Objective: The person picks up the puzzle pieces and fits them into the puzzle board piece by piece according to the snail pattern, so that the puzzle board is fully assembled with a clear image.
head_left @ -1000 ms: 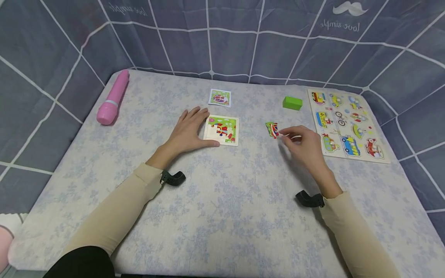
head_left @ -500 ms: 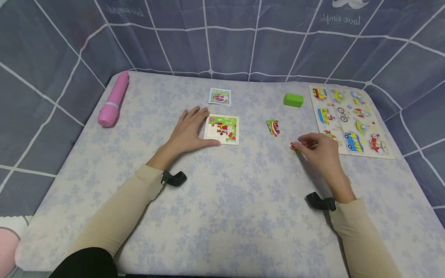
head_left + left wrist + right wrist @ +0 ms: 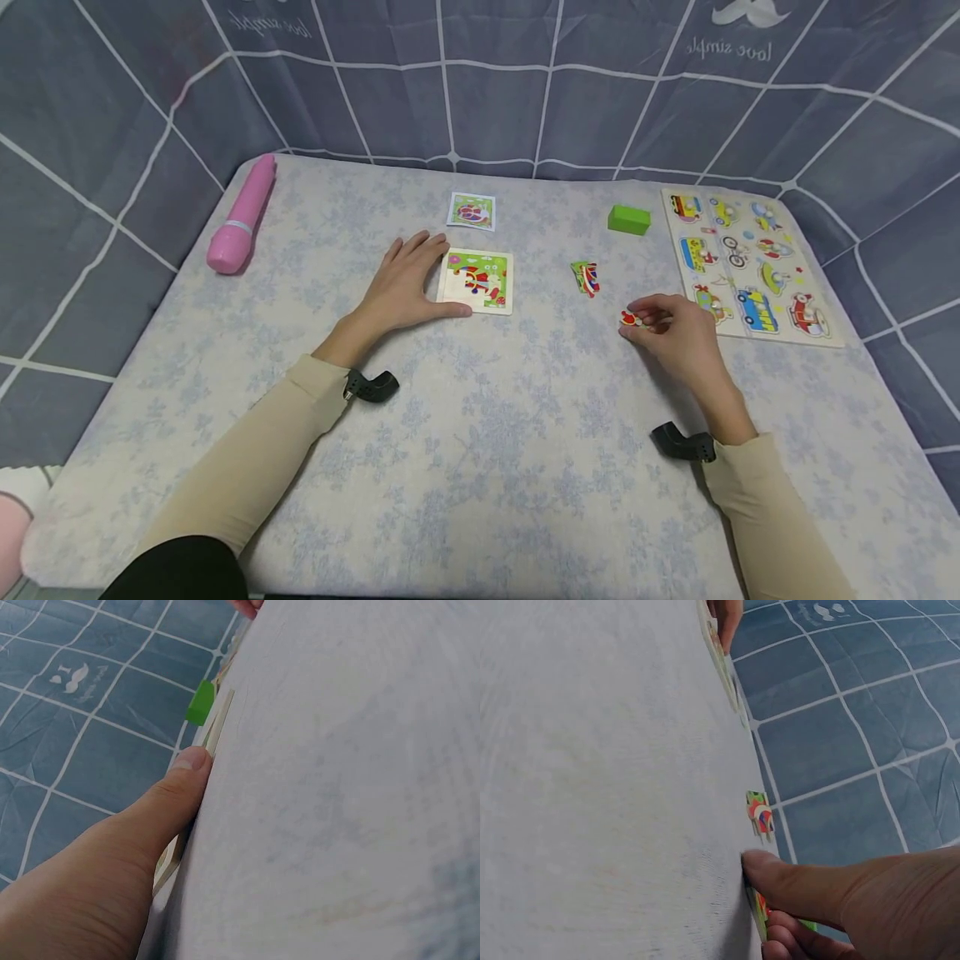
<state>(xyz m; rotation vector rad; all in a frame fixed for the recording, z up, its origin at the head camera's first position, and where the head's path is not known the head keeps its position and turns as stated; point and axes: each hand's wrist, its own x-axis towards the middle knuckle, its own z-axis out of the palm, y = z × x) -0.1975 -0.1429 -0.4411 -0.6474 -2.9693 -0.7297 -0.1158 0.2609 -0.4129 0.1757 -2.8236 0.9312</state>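
A small square jigsaw tray point(image 3: 491, 307), partly filled with picture pieces, lies mid-table in the head view. My left hand point(image 3: 405, 287) rests along its left side with fingers spread, the thumb reaching along the near edge. In the left wrist view the thumb point(image 3: 169, 795) lies against the tray's edge. To the right, my right hand point(image 3: 671, 333) pinches a red and green puzzle piece point(image 3: 632, 318) between thumb and fingers, low over the tablecloth. Two or more overlapping loose puzzle pieces point(image 3: 586, 278) lie between the tray and this hand.
Beyond the tray lies a small picture card point(image 3: 472, 212). A green block point(image 3: 628, 220) sits at the back right, beside a large vehicle puzzle board point(image 3: 750, 267). A pink wand-shaped object point(image 3: 242, 217) lies at the back left. Tiled-pattern curtains point(image 3: 495, 108) border the table.
My right hand has moved right and nearer from the loose pieces, bringing one puzzle piece away in its fingers. The left hand stays at the tray.
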